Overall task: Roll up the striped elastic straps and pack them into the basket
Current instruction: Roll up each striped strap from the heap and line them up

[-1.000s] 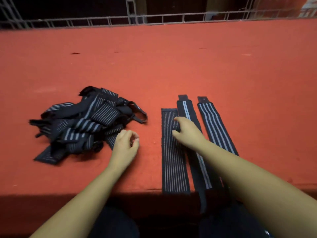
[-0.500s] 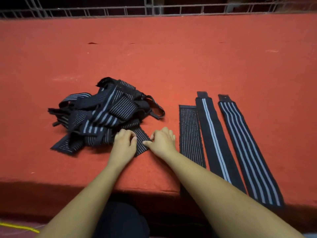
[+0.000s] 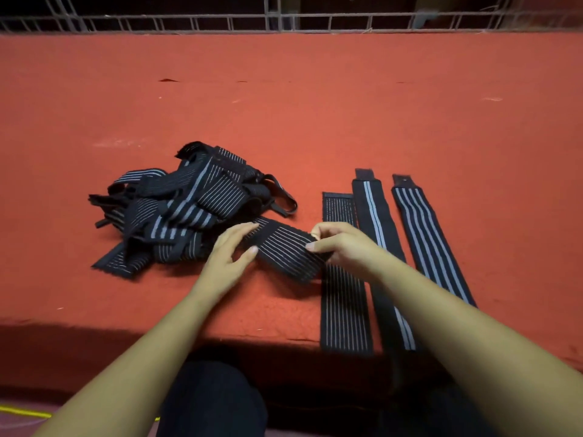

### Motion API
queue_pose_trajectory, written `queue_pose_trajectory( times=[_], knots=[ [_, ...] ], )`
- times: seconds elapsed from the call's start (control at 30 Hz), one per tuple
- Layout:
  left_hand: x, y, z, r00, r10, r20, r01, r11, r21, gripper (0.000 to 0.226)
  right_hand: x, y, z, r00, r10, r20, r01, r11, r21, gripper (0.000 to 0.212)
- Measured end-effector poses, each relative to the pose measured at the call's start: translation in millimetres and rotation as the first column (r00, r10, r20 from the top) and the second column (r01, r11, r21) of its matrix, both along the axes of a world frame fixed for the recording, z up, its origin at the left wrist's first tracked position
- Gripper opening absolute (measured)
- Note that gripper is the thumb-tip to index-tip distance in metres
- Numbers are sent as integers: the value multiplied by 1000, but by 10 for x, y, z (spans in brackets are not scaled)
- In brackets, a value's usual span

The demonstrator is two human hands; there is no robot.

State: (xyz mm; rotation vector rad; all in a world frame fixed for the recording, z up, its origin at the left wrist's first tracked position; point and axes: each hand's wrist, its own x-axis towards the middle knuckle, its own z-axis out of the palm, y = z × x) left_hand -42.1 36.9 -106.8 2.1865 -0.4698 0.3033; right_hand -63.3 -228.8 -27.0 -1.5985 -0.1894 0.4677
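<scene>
Dim, warm light from above. The table (image 3: 315, 105) is evenly lit; its front edge and the background lie in deep shadow. Wide-angle bowing at borders. Stripes on the strap (image 3: 287, 250) are sharp; the left hand (image 3: 232, 250) is slightly blurred.

forearms forward; left hand (image 3: 232, 252) loose, flat; right hand (image 3: 342, 247) with fingers (image 3: 318, 246) in a pinch

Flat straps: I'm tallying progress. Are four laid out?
No: three straps lie flat side by side; the right hand pinches a fourth strap.
</scene>
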Motion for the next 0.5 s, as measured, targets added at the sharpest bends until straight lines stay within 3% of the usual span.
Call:
queue_pose_trajectory(
  times=[0.17,0.33,0.43,0.5],
  knots=[
    [-13,-293,167,985,-163,47,158,982,103,56,-190,-343,301,999,37,-24,-35,997,67,17],
    [-75,-588,511,951,-295,-92,298,955,12,59,-318,-531,522,997,71,27,-71,997,5,25],
    [-128,-737,712,944,-315,-99,327,935,140,35,-329,-606,581,995,-3,100,5,1000,-24,31],
    [-172,-813,831,943,-308,-124,319,945,76,23,-304,-677,591,980,-101,172,113,992,-60,29]
  ],
)
